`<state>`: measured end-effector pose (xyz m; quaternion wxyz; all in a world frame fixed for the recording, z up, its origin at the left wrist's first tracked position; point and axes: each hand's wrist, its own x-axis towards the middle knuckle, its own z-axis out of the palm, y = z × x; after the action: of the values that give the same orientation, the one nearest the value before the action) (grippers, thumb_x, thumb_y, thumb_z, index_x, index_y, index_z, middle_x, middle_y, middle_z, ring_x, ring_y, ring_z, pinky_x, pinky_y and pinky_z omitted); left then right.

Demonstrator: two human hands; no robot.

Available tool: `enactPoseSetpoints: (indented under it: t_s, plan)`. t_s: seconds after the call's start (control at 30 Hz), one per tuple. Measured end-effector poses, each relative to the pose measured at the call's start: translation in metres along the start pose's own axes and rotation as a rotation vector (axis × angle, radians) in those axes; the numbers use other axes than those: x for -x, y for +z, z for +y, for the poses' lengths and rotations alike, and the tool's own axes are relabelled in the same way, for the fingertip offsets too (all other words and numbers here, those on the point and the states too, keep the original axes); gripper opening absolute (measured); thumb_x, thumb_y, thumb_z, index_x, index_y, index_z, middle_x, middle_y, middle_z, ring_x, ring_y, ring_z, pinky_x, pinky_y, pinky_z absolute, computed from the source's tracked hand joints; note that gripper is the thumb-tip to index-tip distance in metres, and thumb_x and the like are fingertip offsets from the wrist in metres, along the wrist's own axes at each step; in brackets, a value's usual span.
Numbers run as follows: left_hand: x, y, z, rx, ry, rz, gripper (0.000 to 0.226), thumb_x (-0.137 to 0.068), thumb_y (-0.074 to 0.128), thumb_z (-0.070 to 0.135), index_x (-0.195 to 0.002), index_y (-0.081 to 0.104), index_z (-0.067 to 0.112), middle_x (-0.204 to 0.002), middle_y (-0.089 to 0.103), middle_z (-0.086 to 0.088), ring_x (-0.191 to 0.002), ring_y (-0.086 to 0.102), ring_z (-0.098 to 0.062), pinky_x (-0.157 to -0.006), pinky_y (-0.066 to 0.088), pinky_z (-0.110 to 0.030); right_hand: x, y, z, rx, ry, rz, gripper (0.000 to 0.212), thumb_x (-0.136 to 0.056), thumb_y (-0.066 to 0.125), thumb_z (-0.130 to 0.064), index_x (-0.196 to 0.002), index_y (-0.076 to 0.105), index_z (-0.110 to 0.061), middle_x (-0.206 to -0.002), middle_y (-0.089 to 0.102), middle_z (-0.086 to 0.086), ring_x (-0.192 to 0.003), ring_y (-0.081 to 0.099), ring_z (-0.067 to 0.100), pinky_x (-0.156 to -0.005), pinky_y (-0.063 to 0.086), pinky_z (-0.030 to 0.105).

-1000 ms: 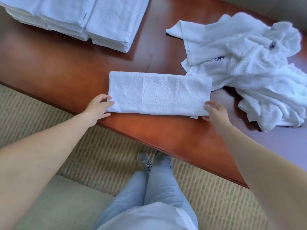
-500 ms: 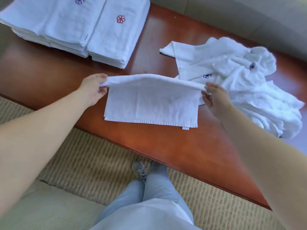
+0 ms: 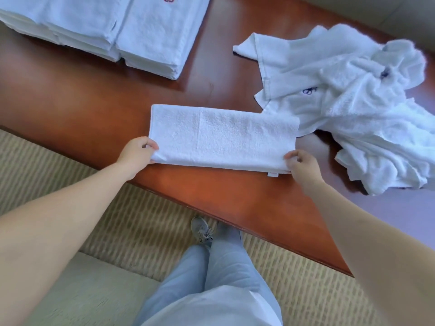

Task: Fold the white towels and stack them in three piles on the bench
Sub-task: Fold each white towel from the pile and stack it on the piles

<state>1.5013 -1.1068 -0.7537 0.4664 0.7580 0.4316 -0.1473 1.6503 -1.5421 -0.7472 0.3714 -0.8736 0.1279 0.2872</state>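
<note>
The folded towel (image 3: 223, 137) lies flat on the table (image 3: 82, 102) near its front edge, and the left hand (image 3: 137, 150) and right hand (image 3: 302, 164) pinch its two near corners.

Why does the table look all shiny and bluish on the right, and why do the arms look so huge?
In the head view, the bench is glossy wood, so pale light glares off it near the loose towels. The wide lens stretches whatever sits near the edges, so the forearms swell below the left hand and right hand. The folded piles at the top look slightly soft.
</note>
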Motion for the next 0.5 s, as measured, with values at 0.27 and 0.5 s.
enactPoseSetpoints:
  t_s: [0.27,0.5]
  plan:
    - [0.017,0.018,0.029,-0.660,0.228,0.190,0.018,-0.090,0.053,0.016,-0.093,0.064,0.029,-0.112,0.038,0.001,-0.111,0.039,-0.026,-0.083,0.046,-0.040,0.010,0.018,-0.042,0.572,-0.172,0.118,0.032,-0.081,0.056,-0.010,-0.108,0.066,-0.025,-0.118,0.044,0.004,-0.112,0.045,0.028,-0.085,0.047,0.038]
    - [-0.010,0.109,0.081,-0.767,0.771,0.082,0.054,-0.100,0.054,0.030,-0.150,0.045,0.012,-0.159,0.038,-0.010,-0.150,0.030,-0.032,-0.122,0.023,-0.049,-0.006,0.136,-0.101,0.659,-0.710,0.083,0.054,-0.100,0.052,-0.028,-0.153,0.046,-0.020,-0.163,0.034,0.009,-0.152,0.028,0.031,-0.123,0.020,0.045]
